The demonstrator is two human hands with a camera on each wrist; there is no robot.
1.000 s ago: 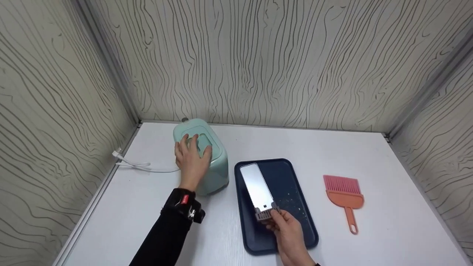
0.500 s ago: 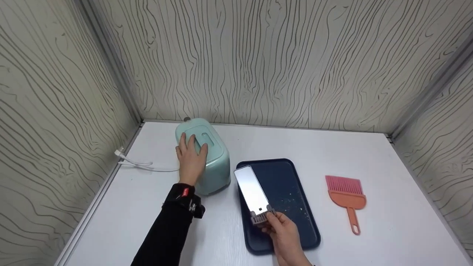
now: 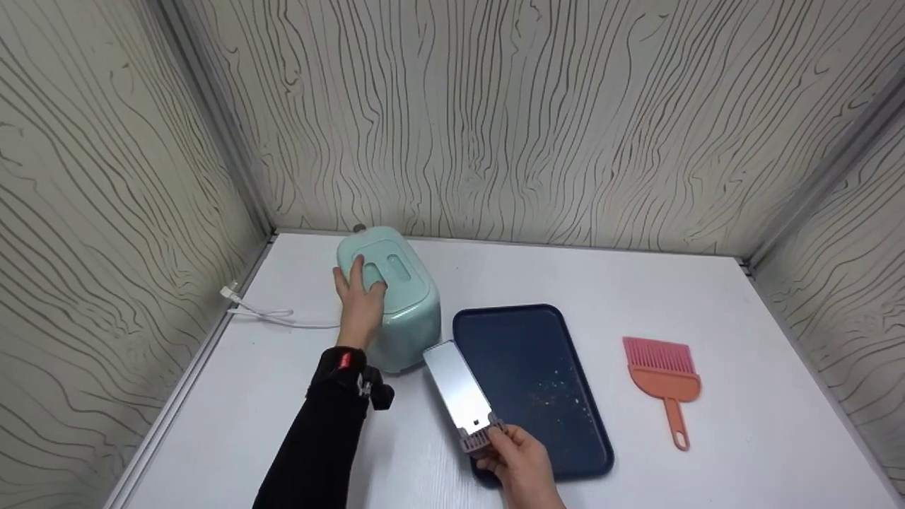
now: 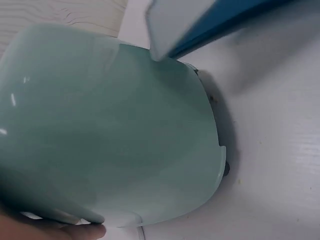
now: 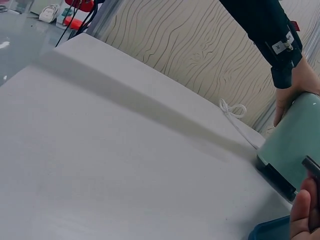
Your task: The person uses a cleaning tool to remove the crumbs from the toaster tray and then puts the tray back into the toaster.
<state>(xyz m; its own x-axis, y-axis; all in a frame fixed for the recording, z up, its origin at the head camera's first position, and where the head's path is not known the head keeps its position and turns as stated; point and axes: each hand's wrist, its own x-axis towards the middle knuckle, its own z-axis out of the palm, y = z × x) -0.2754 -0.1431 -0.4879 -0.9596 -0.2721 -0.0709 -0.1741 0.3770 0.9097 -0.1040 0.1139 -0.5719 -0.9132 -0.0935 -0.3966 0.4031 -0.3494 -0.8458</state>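
Note:
A mint-green toaster (image 3: 410,336) stands at the back left of the white table. My left hand (image 3: 362,311) grips its top at the left side, with the thumb by the near slot and fingers running down the side wall. With thumb and fingers, my right hand (image 3: 524,463) pinches the grey slatted end of a long, flat crumb tray (image 3: 458,389) with a shiny face. The tray's far end points at the toaster's lower near side, and in the left wrist view its corner overlaps the toaster wall (image 4: 110,125). Part of the right hand is cut off by the frame.
A dark blue serving tray (image 3: 505,322) with scattered crumbs (image 3: 555,396) lies right of the toaster, partly under the right hand. Farther right is a small brush (image 3: 663,382) with pink bristles and an orange handle. A white power cord (image 3: 283,322) trails left.
My right hand has carried the crumb tray left and toward me, from over the blue tray to beside the toaster. My left hand has slid left on the toaster's top.

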